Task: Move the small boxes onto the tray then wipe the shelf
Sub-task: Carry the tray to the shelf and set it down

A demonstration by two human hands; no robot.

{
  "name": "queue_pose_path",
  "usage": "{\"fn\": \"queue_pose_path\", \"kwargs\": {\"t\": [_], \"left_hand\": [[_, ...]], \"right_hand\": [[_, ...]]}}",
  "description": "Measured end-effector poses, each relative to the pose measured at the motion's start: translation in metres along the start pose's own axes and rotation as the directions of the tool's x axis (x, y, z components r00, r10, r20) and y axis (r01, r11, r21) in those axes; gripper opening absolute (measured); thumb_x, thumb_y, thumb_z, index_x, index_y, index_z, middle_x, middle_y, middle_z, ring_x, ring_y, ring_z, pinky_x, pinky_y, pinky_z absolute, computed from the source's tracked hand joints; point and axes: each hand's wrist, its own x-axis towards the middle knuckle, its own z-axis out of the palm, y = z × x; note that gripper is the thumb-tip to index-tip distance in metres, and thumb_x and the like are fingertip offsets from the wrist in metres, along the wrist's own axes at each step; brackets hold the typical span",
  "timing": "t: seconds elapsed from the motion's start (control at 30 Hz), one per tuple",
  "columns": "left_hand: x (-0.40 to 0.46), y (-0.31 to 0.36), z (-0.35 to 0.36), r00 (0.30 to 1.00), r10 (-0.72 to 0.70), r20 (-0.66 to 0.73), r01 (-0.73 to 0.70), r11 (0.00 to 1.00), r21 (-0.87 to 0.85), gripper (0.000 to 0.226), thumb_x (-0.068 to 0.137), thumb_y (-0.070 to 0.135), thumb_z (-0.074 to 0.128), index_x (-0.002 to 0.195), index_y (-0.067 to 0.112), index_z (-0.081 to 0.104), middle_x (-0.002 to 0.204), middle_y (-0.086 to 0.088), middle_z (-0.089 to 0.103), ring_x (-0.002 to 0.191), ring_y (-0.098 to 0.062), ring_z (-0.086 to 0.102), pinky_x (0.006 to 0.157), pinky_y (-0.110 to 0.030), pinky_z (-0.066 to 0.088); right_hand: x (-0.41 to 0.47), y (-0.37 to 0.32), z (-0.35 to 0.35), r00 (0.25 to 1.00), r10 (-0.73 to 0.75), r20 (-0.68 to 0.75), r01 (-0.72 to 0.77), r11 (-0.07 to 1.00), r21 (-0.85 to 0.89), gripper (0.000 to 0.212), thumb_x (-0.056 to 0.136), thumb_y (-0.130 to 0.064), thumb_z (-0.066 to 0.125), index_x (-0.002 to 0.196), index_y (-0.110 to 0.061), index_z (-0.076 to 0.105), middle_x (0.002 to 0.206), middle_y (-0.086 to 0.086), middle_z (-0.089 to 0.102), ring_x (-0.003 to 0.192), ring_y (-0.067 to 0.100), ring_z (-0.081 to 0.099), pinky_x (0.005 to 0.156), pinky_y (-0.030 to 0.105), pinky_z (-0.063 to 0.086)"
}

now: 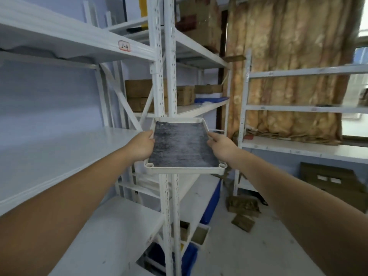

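I hold a white tray with a dark grey liner out in front of me, in the air before the white upright posts of the shelving. My left hand grips its left rim and my right hand grips its right rim. Nothing lies on the tray. Brown cardboard boxes stand on a shelf behind the posts, beyond the tray. To my left runs a wide bare white shelf.
White upright posts stand just behind the tray. Another white rack stands at the right before a tan curtain. Cardboard pieces lie on the floor at the right. Blue bins sit low under the shelves.
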Motion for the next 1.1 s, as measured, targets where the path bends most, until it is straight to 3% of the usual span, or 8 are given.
{"fn": "queue_pose_path", "kwargs": {"t": [0.07,0.13,0.2,0.43,0.77,0.83,0.93,1.1], "left_hand": [[0.005,0.029,0.034,0.999,0.039,0.025,-0.039,0.999,-0.017,0.03,0.104,0.013,0.037,0.079,0.031,0.039,0.085,0.012,0.044,0.078,-0.008,0.046,0.062,-0.022,0.032],[0.009,0.059,0.07,0.994,0.067,0.091,-0.066,0.998,-0.017,0.019,0.104,0.017,0.037,0.108,0.023,0.056,0.123,-0.003,0.057,0.115,-0.024,0.05,0.081,-0.024,0.036],[0.009,0.088,0.107,0.987,0.095,0.132,-0.094,0.995,-0.017,0.027,0.105,0.018,0.036,0.126,0.021,0.053,0.15,-0.011,0.04,0.124,-0.022,0.043,0.088,-0.024,0.03],[0.022,0.159,0.226,0.955,0.201,0.217,-0.184,0.978,-0.097,0.024,0.103,0.014,0.036,0.115,0.016,0.056,0.119,-0.011,0.062,0.092,-0.017,0.055,0.068,-0.026,0.04],[0.121,0.231,0.345,0.883,0.301,0.36,-0.281,0.954,-0.108,0.025,0.102,0.014,0.036,0.121,0.009,0.052,0.125,-0.012,0.057,0.109,-0.032,0.056,0.083,-0.033,0.042],[0.147,0.246,0.37,0.869,0.328,0.37,-0.311,0.944,-0.106,0.013,0.103,0.016,0.036,0.111,0.016,0.045,0.109,-0.01,0.055,0.095,-0.03,0.057,0.074,-0.032,0.038],[0.179,0.267,0.406,0.856,0.333,0.394,-0.303,0.943,-0.139,0.038,0.104,0.02,0.036,0.141,0.016,0.042,0.085,0.006,0.045,0.065,-0.007,0.037,0.058,-0.026,0.029],[0.219,0.305,0.473,0.824,0.335,0.456,-0.295,0.942,-0.159,0.042,0.104,0.021,0.033,0.146,0.021,0.035,0.124,-0.007,0.055,0.074,-0.027,0.059,0.058,-0.033,0.042]], "right_hand": [[-0.012,0.022,-0.038,0.999,0.038,-0.035,-0.038,0.999,0.01,0.042,0.104,-0.021,0.037,0.146,-0.021,0.04,0.124,0.002,0.057,0.094,0.013,0.057,0.081,0.025,0.046],[-0.025,0.048,-0.074,0.993,0.085,-0.076,-0.085,0.996,0.006,0.042,0.104,-0.022,0.038,0.146,-0.023,0.041,0.118,-0.001,0.058,0.092,0.012,0.058,0.08,0.026,0.046],[-0.037,0.075,-0.109,0.986,0.115,-0.117,-0.119,0.993,-0.027,0.043,0.104,-0.022,0.037,0.147,-0.021,0.039,0.118,0.001,0.06,0.098,0.017,0.06,0.082,0.029,0.048],[-0.065,0.155,-0.204,0.965,0.183,-0.188,-0.195,0.98,-0.043,0.037,0.102,-0.017,0.036,0.132,-0.027,0.055,0.112,0.002,0.067,0.1,0.021,0.063,0.092,0.043,0.052],[-0.029,0.239,-0.293,0.901,0.274,-0.337,-0.292,0.956,-0.003,0.038,0.102,-0.015,0.038,0.139,-0.022,0.049,0.126,0.008,0.062,0.116,0.026,0.058,0.101,0.048,0.046],[-0.019,0.253,-0.311,0.884,0.29,-0.365,-0.304,0.953,0.022,0.039,0.102,-0.016,0.039,0.139,-0.023,0.048,0.125,0.007,0.062,0.115,0.026,0.059,0.101,0.048,0.046],[-0.002,0.273,-0.337,0.865,0.302,-0.4,-0.325,0.946,0.011,0.037,0.103,-0.017,0.038,0.138,-0.023,0.049,0.12,0.006,0.064,0.11,0.024,0.061,0.099,0.046,0.047],[0.024,0.319,-0.388,0.827,0.336,-0.45,-0.369,0.929,0.016,0.037,0.102,-0.018,0.04,0.137,-0.026,0.049,0.113,-0.001,0.062,0.103,0.019,0.061,0.086,0.034,0.052]]}}
